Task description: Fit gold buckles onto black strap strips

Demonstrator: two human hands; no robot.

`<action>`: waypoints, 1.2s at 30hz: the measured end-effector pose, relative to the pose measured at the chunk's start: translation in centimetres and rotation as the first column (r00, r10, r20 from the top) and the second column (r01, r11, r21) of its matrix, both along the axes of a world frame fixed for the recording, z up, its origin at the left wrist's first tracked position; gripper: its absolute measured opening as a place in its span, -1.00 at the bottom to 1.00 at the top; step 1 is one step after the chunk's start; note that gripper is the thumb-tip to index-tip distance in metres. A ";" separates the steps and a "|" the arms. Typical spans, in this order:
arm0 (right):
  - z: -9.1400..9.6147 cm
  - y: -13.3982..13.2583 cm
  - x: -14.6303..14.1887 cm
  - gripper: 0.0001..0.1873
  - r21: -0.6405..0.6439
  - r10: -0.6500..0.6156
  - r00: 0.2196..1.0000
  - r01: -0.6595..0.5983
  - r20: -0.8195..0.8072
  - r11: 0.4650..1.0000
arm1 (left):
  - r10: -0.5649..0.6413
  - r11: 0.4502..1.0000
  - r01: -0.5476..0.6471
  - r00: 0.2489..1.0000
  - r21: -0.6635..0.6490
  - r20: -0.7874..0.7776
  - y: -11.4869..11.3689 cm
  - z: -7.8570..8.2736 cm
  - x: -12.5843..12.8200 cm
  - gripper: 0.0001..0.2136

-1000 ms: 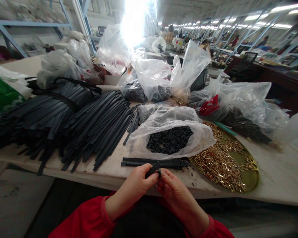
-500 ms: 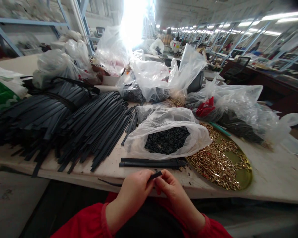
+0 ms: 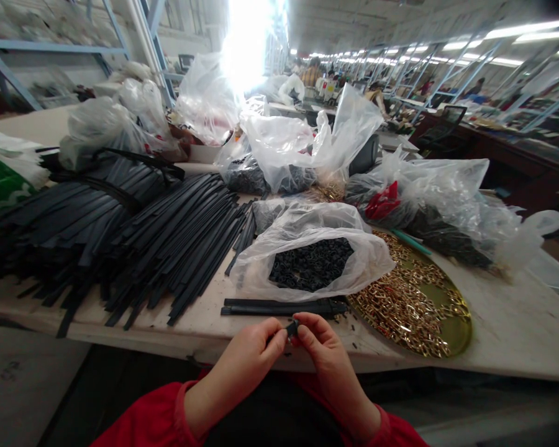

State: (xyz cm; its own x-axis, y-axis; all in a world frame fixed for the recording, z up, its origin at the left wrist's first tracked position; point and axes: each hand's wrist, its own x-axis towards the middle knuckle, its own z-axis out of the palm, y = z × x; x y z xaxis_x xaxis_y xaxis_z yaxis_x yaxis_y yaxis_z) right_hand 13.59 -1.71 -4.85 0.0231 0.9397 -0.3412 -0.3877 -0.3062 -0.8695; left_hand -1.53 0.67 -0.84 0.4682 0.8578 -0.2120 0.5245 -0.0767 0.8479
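My left hand (image 3: 251, 351) and my right hand (image 3: 319, 347) meet just in front of the table's near edge, both in red sleeves. Their fingertips pinch the end of a narrow black strap (image 3: 291, 328) between them; only a short dark tip shows. Just beyond the hands, two black straps (image 3: 279, 307) lie side by side on the table. Behind those, an open clear plastic bag (image 3: 312, 264) holds several small black loops. A round gold tray (image 3: 456, 332) heaped with gold metal buckles sits to the right of my hands.
A large heap of long black straps (image 3: 121, 236) covers the table's left half. More clear bags (image 3: 438, 198) of dark parts crowd the back and right. A green bag (image 3: 0, 183) lies at far left. Rows of workbenches with people stretch into the background.
The strap end stuck out above my fingers a second ago; now only a short tip shows between the pinched fingertips. Both hands stay at the table edge.
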 end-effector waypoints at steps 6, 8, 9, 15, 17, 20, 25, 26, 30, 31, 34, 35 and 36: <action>-1.1 -0.8 0.6 -0.78 0.140 0.106 0.940 -0.158 0.325 0.977 | -0.076 0.997 0.078 0.995 0.027 -0.060 -0.7 -0.4 -0.1 -0.75; -1.3 -1.0 0.8 -0.81 0.154 0.110 0.925 -0.177 0.364 0.972 | -0.061 0.997 0.065 0.994 0.040 -0.085 -0.9 -0.5 0.0 -0.76; -1.3 -1.0 0.9 -0.82 0.149 0.111 0.922 -0.178 0.371 0.973 | -0.058 0.997 0.063 0.993 0.043 -0.104 -0.9 -0.5 0.0 -0.76; -1.1 -1.6 1.5 -0.83 0.094 0.238 0.922 -0.278 0.306 0.956 | -0.108 0.993 0.116 0.977 0.035 -0.182 -1.0 0.0 0.0 -0.74; -1.1 -1.9 1.4 -0.83 0.120 0.242 0.925 -0.287 0.294 0.950 | -0.110 0.992 0.120 0.976 0.044 -0.189 -1.3 0.0 0.1 -0.75; -1.3 -2.4 1.2 -0.82 0.095 0.253 0.945 -0.277 0.207 0.956 | -0.113 0.991 0.125 0.974 0.048 -0.197 -1.6 -0.2 0.2 -0.76; -0.8 -2.0 1.1 -0.77 -0.021 0.153 0.986 -0.152 0.060 0.988 | -0.138 0.990 0.139 0.980 -0.006 -0.142 -1.6 0.3 -0.3 -0.76; -0.6 -1.8 1.1 -0.77 -0.029 0.125 0.990 -0.124 0.064 0.992 | -0.139 0.990 0.135 0.980 -0.038 -0.139 -1.5 0.4 -0.4 -0.75; -0.2 -1.3 0.7 -0.78 0.000 0.149 0.988 -0.149 0.042 0.989 | -0.116 0.982 0.103 0.990 -0.156 -0.075 -1.2 0.7 -0.5 -0.74; -0.3 -1.3 0.5 -0.78 0.013 0.163 0.986 -0.163 0.030 0.987 | -0.108 0.974 0.098 0.994 -0.206 -0.036 -1.2 0.6 -0.4 -0.74; -0.8 -1.2 0.3 -0.76 0.045 0.128 0.991 -0.130 0.037 0.991 | -0.077 0.911 0.093 0.995 -0.403 0.057 -1.2 0.0 -0.1 -0.76; -0.9 -1.2 0.2 -0.75 0.050 0.111 0.993 -0.113 0.050 0.992 | -0.063 0.896 0.092 0.995 -0.433 0.080 -1.2 -0.4 0.1 -0.74; -1.0 -1.3 0.2 -0.75 0.049 0.102 0.993 -0.105 0.062 0.993 | -0.045 0.894 0.084 0.994 -0.439 0.098 -1.1 -0.8 0.2 -0.69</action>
